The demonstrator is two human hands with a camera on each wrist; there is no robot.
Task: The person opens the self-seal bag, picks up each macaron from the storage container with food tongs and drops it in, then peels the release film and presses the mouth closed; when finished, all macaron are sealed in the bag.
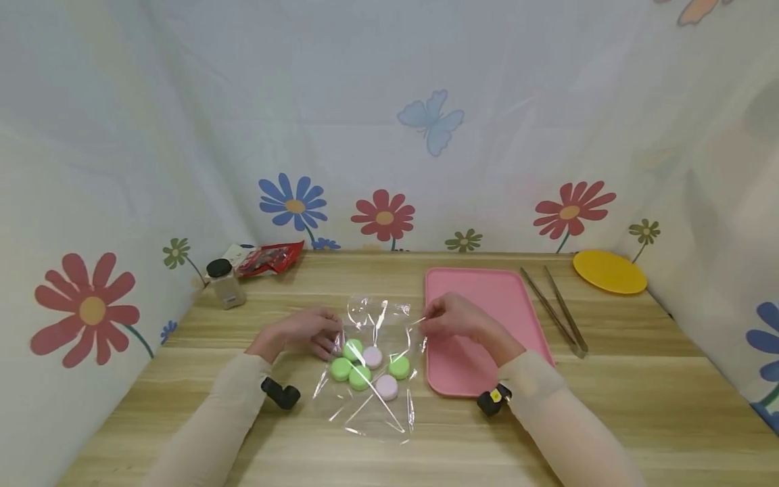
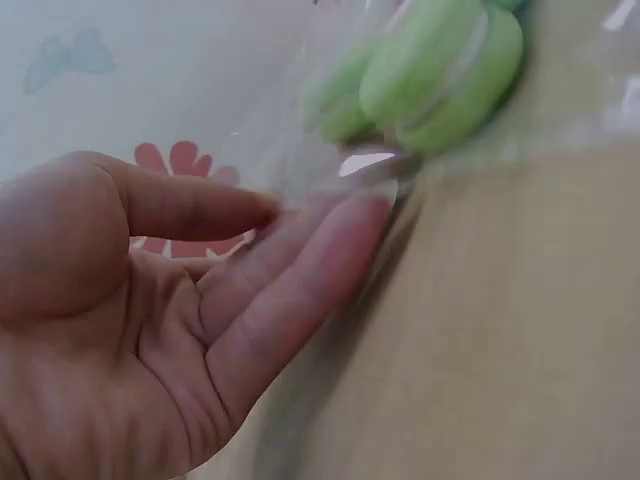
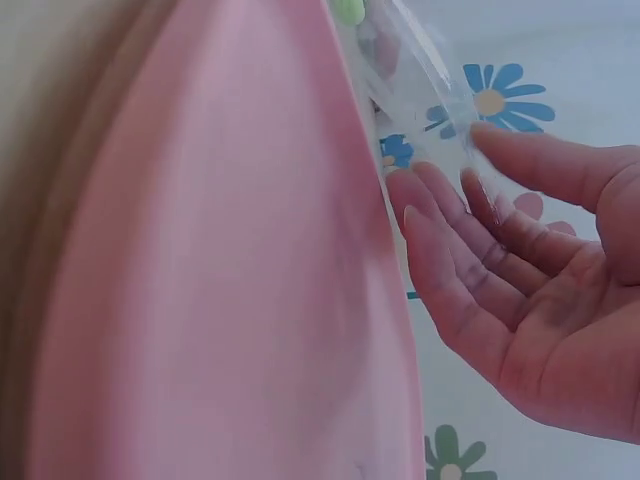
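Note:
A clear plastic bag (image 1: 371, 412) lies over the wooden table with several green rounds (image 1: 360, 377) and two pale pink rounds (image 1: 386, 387) inside. My left hand (image 1: 310, 330) pinches the bag's left edge near its top; in the left wrist view the thumb and fingers (image 2: 335, 245) meet the film beside a green round (image 2: 465, 75). At the opposite edge my right hand (image 1: 453, 318) pinches the film above the pink tray's left side. The right wrist view shows that hand (image 3: 530, 260) with the film between thumb and forefinger, the other fingers loosely bent.
The pink tray (image 1: 505, 291) lies right of the bag, with metal tongs (image 1: 556, 314) beside it and a yellow plate (image 1: 610, 272) at the back right. A jar with a black lid (image 1: 226, 287) and a red packet (image 1: 272, 260) stand at the back left.

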